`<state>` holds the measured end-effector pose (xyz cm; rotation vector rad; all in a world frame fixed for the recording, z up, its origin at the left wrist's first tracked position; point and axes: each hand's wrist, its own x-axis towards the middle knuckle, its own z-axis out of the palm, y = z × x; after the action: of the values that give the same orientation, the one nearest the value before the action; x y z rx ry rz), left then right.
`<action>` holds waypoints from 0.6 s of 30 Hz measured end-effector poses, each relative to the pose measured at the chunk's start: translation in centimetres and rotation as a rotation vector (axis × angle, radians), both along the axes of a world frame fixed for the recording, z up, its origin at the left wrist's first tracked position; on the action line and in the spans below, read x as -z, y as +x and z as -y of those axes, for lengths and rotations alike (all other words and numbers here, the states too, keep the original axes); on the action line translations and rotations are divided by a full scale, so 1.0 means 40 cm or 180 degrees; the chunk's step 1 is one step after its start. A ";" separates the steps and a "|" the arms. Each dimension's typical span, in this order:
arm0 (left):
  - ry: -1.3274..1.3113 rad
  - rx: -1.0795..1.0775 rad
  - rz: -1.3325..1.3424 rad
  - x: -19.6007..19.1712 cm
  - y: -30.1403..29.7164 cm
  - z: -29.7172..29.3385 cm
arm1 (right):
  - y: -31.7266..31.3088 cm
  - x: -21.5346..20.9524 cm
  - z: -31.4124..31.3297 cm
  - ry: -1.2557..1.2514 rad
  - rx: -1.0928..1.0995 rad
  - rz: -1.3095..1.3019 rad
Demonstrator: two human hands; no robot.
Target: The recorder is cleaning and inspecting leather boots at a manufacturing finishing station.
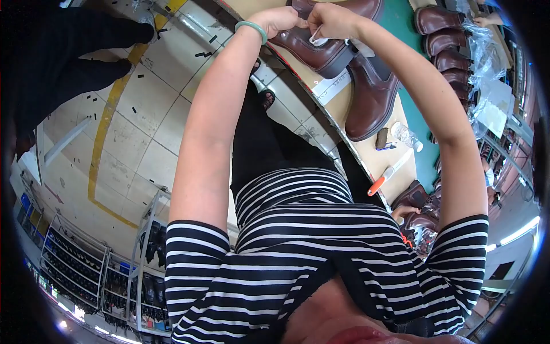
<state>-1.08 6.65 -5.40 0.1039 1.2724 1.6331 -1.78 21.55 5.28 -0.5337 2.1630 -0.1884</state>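
Observation:
A brown leather ankle boot (312, 53) lies on its side at the table's edge, under both my hands. My left hand (279, 22), with a pale green bangle at the wrist, is closed at the boot's upper, its fingertips close to those of the other hand. My right hand (335, 23) is closed over the boot, with a small white cloth (317, 40) bunched beneath its fingers. A second brown boot (372, 100) lies just nearer to me, its toe pointing my way. Part of another brown boot (366, 7) shows beyond my right hand.
On the table are a clear plastic bottle (408, 137), a small dark block (382, 137), a pen (387, 147) and an orange-handled knife (385, 180). Several brown boots (447, 43) line the far right beside clear plastic wrap (487, 51). Another person's legs (86, 69) are at left; shoe racks (74, 258) stand lower left.

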 end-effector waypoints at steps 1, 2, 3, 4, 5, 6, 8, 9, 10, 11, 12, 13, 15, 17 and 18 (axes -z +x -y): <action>-0.0100 0.0003 -0.0160 0.006 0.001 0.004 | 0.010 -0.010 0.006 -0.0119 0.0132 -0.0094; -0.0201 0.0007 -0.0319 0.012 0.001 0.007 | 0.017 -0.019 0.013 -0.0239 0.0264 -0.0188; -0.0211 -0.0008 -0.0320 0.018 0.005 0.011 | 0.019 -0.027 0.020 -0.0214 0.0184 -0.0279; -0.0172 -0.0015 -0.0224 0.007 0.007 0.009 | 0.018 -0.028 0.008 -0.0209 0.0193 -0.0294; -0.0135 -0.0022 -0.0128 -0.006 0.006 0.007 | 0.020 -0.028 -0.008 -0.0245 0.0174 -0.0223; -0.0133 -0.0016 -0.0141 -0.008 0.001 0.001 | 0.020 -0.027 -0.019 -0.0282 0.0155 -0.0152; -0.0143 0.0063 -0.0234 -0.002 -0.003 0.000 | 0.017 -0.010 -0.021 -0.0269 0.0070 -0.0052; -0.0151 0.0059 -0.0244 0.002 -0.010 0.003 | 0.023 -0.001 -0.024 -0.0482 0.0128 -0.0344; -0.0234 0.0068 -0.0288 0.003 -0.010 0.004 | 0.033 -0.001 -0.022 -0.0690 0.0192 -0.0615; -0.0316 0.0078 -0.0332 0.005 -0.008 0.006 | 0.039 0.001 -0.017 -0.0692 0.0193 -0.0603; -0.0318 0.0077 -0.0321 0.007 -0.003 0.007 | 0.046 0.004 -0.008 -0.0550 0.0279 -0.0621; -0.0329 0.0107 -0.0331 0.003 -0.006 0.010 | 0.044 0.003 -0.002 -0.0409 0.0361 -0.0654; -0.0344 0.0131 -0.0344 -0.004 -0.008 0.015 | 0.031 -0.009 -0.006 -0.0381 0.0202 -0.0478; 0.0052 0.0095 -0.0012 -0.023 0.001 0.007 | 0.015 -0.013 -0.031 -0.0404 0.0007 -0.0103; 0.0061 0.0105 -0.0015 -0.029 -0.001 0.002 | 0.017 -0.006 -0.036 -0.0395 0.0017 -0.0106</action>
<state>-1.10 6.58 -4.26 0.1397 1.2526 1.6180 -1.09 22.99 5.52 -0.6054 2.1951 -0.3203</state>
